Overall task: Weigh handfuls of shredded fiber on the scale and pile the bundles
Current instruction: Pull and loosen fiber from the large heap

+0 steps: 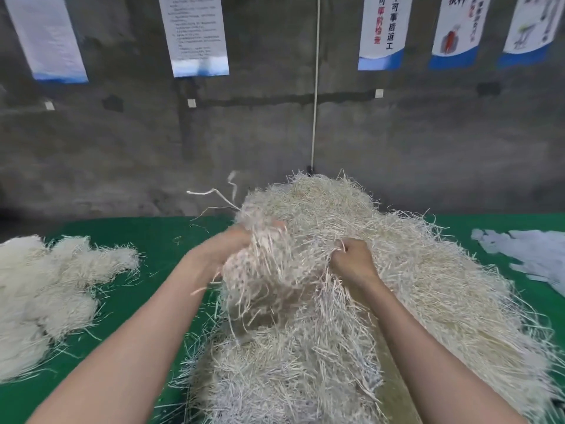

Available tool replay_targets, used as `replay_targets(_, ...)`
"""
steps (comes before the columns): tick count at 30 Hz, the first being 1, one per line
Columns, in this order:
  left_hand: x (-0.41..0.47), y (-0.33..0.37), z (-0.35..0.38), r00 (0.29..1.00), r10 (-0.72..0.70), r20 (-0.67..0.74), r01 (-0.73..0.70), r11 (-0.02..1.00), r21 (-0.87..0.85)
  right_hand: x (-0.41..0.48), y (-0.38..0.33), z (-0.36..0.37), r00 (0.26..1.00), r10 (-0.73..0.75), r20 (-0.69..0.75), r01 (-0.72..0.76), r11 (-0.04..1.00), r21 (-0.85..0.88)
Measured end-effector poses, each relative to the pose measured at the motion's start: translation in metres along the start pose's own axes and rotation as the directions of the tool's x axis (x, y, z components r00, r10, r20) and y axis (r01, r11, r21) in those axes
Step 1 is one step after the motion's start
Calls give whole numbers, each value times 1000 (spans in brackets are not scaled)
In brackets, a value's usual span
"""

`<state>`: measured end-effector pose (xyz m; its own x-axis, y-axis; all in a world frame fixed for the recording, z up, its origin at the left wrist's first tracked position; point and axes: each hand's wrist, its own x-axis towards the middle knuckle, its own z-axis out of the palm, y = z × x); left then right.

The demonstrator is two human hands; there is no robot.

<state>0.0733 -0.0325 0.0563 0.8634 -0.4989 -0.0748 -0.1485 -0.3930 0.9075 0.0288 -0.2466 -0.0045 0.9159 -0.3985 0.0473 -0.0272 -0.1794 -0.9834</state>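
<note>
**Grabbing a handful off the heap**

Both hands were in the big heap of pale, straw-like shredded fiber (428,286) on the green table (159,240). The right hand (351,258) was clenched round strands at the heap's middle. The blurry left hand (241,240) seemed to grip a loose clump (269,270) at its left edge. Fluffy white bundles (46,286) sat well left of the heap. No scale in view, so I'd guess the next move is tearing the clump free.
</note>
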Motion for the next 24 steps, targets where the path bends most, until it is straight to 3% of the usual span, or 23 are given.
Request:
replay_targets(2,9,-5,22,966,-187,179,60,835,546,-3,-4,1,999,-46,-25,45,999,-28)
replay_targets(3,10,-5,34,947,-248,203,47,732,679,-6,-6,2,996,-83,-26,81,996,-45)
replay_targets(5,14,-6,50,972,-211,99,55,622,781,-15,-8,-1,986,-165,23,167,979,-121)
replay_targets(8,17,-3,44,977,71,-202,119,603,789,-26,-4,-6,908,-283,308,375,877,-299)
replay_targets(10,23,1,33,932,157,-326,92,769,633,-31,2,-4,852,-320,414,484,782,-392)
replay_targets(12,21,8,27,953,41,-302,18,982,189,-29,11,0,839,-344,422,541,615,-573)
replay_targets(13,18,12,25,979,-12,-201,-7,996,-94,-27,15,2,840,-335,427,543,517,-662)
replay_targets(14,14,14,24,995,-3,-97,-32,934,-355,-25,17,3,846,-316,430,532,434,-727)
replay_targets(16,11,13,23,995,78,-55,-95,740,-666,-20,23,3,864,-286,414,495,335,-802)
replay_targets(19,13,13,22,982,23,-187,-172,515,-840,-10,34,-6,898,-242,366,428,299,-853)
replay_targets(21,16,10,11,953,-82,-290,-216,484,-848,-5,47,-21,934,-170,315,351,258,-900)
replay_targets(24,16,5,-14,908,-180,-378,-217,568,-794,-5,70,-44,971,-43,233,237,160,-958)
